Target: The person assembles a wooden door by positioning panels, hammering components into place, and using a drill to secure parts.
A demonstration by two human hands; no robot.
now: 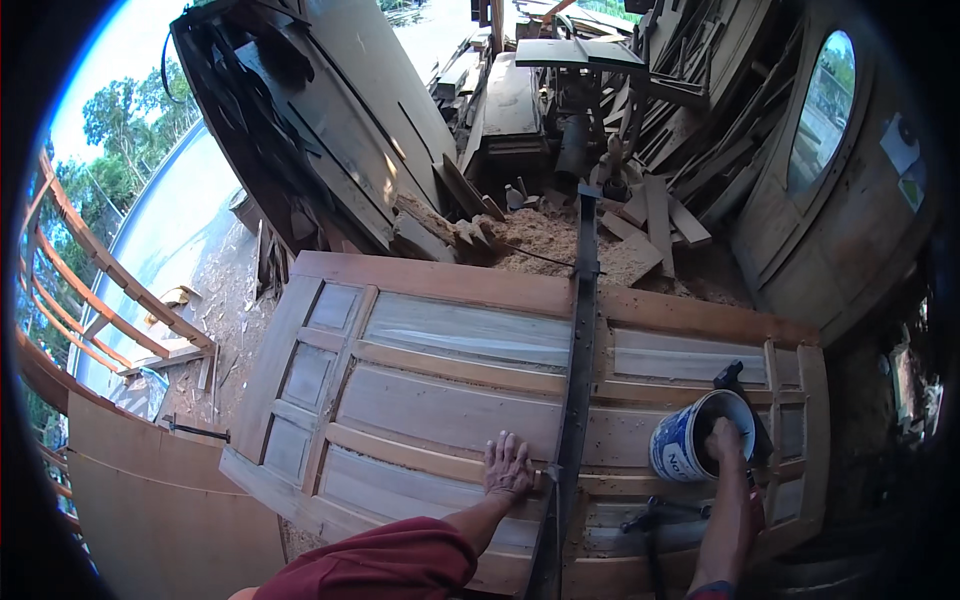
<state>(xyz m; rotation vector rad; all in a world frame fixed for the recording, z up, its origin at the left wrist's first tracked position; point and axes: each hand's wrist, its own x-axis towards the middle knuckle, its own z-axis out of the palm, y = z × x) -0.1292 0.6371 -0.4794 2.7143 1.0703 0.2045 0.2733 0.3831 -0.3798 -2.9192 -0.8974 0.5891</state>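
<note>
A panelled wooden door (450, 410) lies flat in front of me. My left hand (508, 468) rests on it with the fingers spread, holding nothing, just left of a long dark metal bar clamp (577, 370) that crosses the door. My right hand (726, 442) reaches down into a white and blue bucket (677, 447) standing tilted on the door's right part. The fingers are hidden inside the bucket, and its contents are too dark to make out. Against the bucket's right side lies a black tool (730, 375), partly covered. Below the bucket is another dark metal tool (664, 514).
Sawdust (545, 240) and wood offcuts (657, 215) lie beyond the door. Large boards (370, 110) lean at the back left. A door with an oval window (815, 150) stands at the right. Plywood (170, 500) is at the lower left, with a small clamp (196, 430) near it.
</note>
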